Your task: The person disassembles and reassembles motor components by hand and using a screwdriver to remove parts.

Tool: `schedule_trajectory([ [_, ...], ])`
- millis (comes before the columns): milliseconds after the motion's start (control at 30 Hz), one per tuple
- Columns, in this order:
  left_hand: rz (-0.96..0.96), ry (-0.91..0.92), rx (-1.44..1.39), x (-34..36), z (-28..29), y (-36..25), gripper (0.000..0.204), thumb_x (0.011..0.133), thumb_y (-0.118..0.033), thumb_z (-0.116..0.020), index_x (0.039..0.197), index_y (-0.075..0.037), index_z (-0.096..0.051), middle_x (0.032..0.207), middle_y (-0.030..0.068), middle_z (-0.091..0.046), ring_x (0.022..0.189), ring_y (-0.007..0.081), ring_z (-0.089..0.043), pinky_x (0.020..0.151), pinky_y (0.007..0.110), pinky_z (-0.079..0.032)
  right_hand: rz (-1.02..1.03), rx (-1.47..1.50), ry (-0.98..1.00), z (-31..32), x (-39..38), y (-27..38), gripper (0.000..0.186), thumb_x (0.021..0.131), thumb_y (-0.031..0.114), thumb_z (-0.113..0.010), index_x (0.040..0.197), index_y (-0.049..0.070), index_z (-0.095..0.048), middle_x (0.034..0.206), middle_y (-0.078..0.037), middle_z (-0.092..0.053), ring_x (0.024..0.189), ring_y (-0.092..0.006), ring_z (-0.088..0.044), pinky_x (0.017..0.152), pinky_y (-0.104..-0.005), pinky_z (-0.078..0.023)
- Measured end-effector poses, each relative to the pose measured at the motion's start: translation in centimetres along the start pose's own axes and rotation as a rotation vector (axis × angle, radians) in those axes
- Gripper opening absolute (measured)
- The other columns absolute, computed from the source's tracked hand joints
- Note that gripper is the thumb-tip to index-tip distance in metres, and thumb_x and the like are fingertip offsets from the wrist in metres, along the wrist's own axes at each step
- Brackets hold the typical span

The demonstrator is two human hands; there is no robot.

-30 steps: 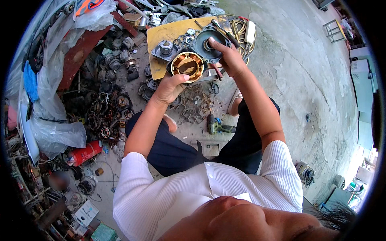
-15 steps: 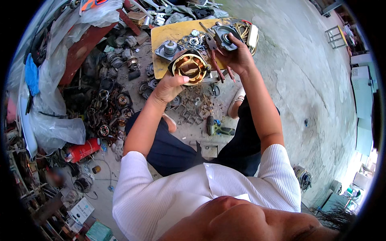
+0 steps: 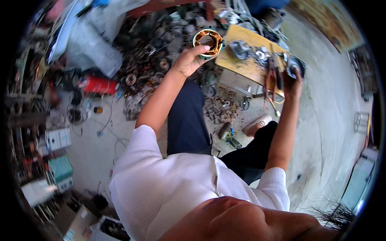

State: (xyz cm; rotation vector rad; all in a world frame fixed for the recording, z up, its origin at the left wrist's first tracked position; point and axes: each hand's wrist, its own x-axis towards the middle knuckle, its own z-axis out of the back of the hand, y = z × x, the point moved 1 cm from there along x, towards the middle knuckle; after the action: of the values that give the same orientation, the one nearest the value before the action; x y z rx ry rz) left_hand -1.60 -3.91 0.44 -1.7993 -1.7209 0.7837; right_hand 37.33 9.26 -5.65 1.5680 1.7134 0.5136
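Head view, counter: small, yellow-topped counter (image 3: 237, 67), worn; a metal part (image 3: 240, 50) towards its left, loose rings (image 3: 260, 54) mid-top, red-handled pliers (image 3: 267, 82) hanging past the near edge.
Floor: grey concrete (image 3: 321, 120), stained; a green-and-black drill (image 3: 232, 141) lies near the person's shoe (image 3: 261, 121).
Room, left: dark heap of motor parts (image 3: 152, 66), clear plastic sheet (image 3: 94, 52), red cylinder (image 3: 98, 85), teal box (image 3: 61, 168) lower down. Much of this blurred.
Left hand: arm stretched forward; left hand (image 3: 193, 60) closed on the coil ring (image 3: 218, 40), thumb over its near rim, fingers underneath.
Coil ring: held up beside the counter's left edge, copper windings facing the camera.
Right hand: arm reaching forward; right hand (image 3: 293, 83) grips the dark cover (image 3: 296, 63), thumb on its face.
Cover: at the counter's right end; contact with the top cannot be told.
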Motion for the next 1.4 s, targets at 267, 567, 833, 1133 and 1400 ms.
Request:
schedule_trajectory([
  [267, -0.095, -0.821, -0.566, -13.2, 17.6, 3.7, 0.042, 0.085, -0.001, -0.058, 0.125, -0.004, -0.049, 0.127, 0.0186, -0.053, 0.118, 0.0337, -0.055, 0.105, 0.058, -0.044, 0.135, -0.005, 0.023, 3.1, 1.1, 0.8, 0.039, 0.094, 0.018, -0.059, 0.125, -0.005, -0.05, 0.123, -0.02, -0.058, 0.109, -0.0379, -0.061, 0.098, -0.0528, -0.049],
  [567, 0.509, -1.446, -0.69, -25.6, 32.3, 19.3, 0.023, 0.086, -0.032, -0.057, 0.101, -0.015, -0.062, 0.102, 0.0101, -0.065, 0.095, 0.0295, -0.062, 0.087, 0.052, -0.051, 0.129, -0.146, -0.116, 6.5, -3.6, 1.4, 0.037, 0.095, 0.019, -0.058, 0.124, -0.004, -0.054, 0.119, -0.018, -0.062, 0.104, -0.0293, -0.063, 0.092, -0.0393, -0.052],
  [833, -0.099, -1.045, -0.466, -19.2, 39.6, 2.4, 0.068, 0.084, -0.035, -0.07, 0.14, -0.011, -0.039, 0.146, 0.0172, -0.034, 0.136, 0.0424, -0.032, 0.104, 0.065, -0.036, 0.072, -0.203, -0.177, 7.8, -4.3, -0.8, 0.034, 0.094, 0.023, -0.06, 0.121, 0.002, -0.057, 0.109, -0.012, -0.066, 0.095, -0.0241, -0.066, 0.085, -0.0361, -0.055],
  [1133, 0.344, -1.393, 0.123, -26.3, 41.5, 8.9, 0.098, 0.079, -0.066, -0.064, 0.149, -0.006, -0.029, 0.149, 0.0174, -0.036, 0.138, 0.0346, -0.031, 0.103, 0.057, -0.036, 0.049, -0.205, -0.157, 7.9, -4.3, -3.1, 0.032, 0.093, 0.023, -0.062, 0.117, 0.003, -0.059, 0.111, -0.011, -0.065, 0.096, -0.0246, -0.065, 0.086, -0.0363, -0.053],
  [1400, 0.826, -1.415, -0.007, -34.4, 35.8, 23.2, 0.076, 0.084, -0.051, -0.064, 0.141, -0.007, -0.041, 0.138, 0.015, -0.047, 0.125, 0.0313, -0.043, 0.097, 0.051, -0.041, 0.05, -0.085, -0.12, 9.1, -4.0, -1.6, 0.033, 0.093, 0.026, -0.057, 0.114, 0.002, -0.059, 0.104, -0.012, -0.068, 0.091, -0.0269, -0.067, 0.081, -0.038, -0.054],
])
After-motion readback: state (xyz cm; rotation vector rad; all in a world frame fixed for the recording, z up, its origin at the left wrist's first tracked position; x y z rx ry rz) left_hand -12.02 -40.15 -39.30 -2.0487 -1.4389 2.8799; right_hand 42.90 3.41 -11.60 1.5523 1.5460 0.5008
